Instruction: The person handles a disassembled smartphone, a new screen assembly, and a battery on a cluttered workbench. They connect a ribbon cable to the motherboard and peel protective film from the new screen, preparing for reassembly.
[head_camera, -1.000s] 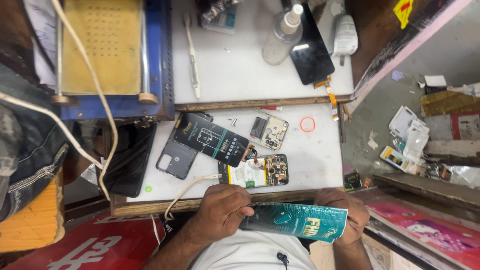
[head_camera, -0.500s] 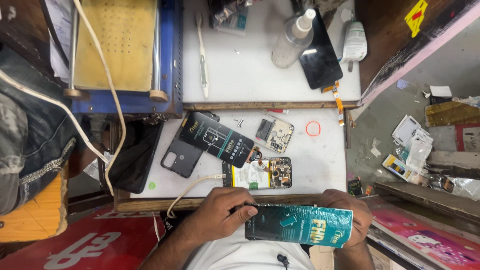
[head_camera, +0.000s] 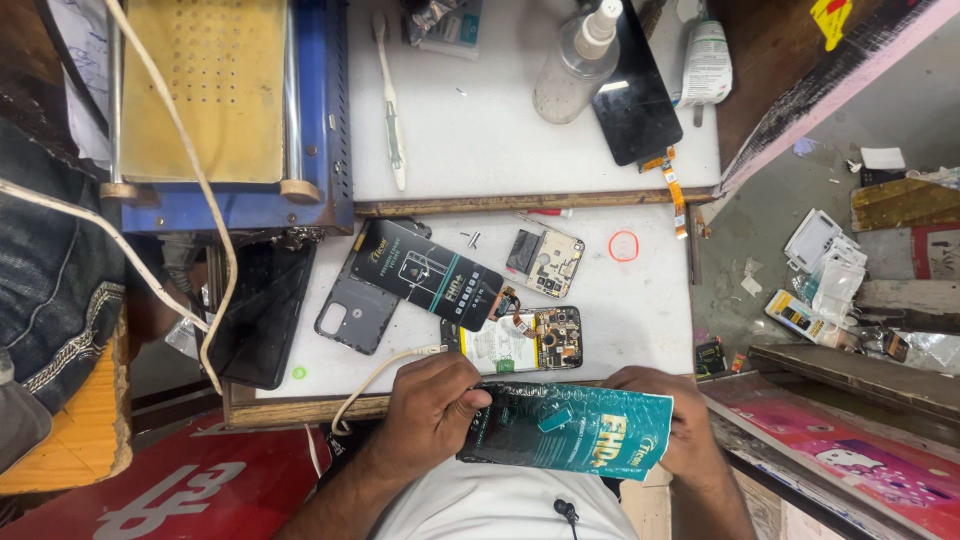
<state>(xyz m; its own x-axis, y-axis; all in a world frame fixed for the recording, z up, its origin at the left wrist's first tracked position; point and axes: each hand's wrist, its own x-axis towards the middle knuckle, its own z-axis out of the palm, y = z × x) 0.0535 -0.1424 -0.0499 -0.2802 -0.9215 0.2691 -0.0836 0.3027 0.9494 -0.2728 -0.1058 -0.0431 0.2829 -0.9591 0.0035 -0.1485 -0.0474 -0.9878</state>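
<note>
1. Left hand (head_camera: 430, 415) pinching the left end of a teal packet (head_camera: 570, 432), fingers curled over its top corner.
2. Right hand (head_camera: 675, 425) gripping the packet's right end from behind, fingers mostly hidden.
3. Packet held flat just off the near edge of the white table (head_camera: 640, 320).
4. Opened phone (head_camera: 520, 340) lying at the near edge, just beyond the packet.
5. Black packet (head_camera: 425, 272) and grey back cover (head_camera: 355, 315) left of the phone, overlapping.
</note>
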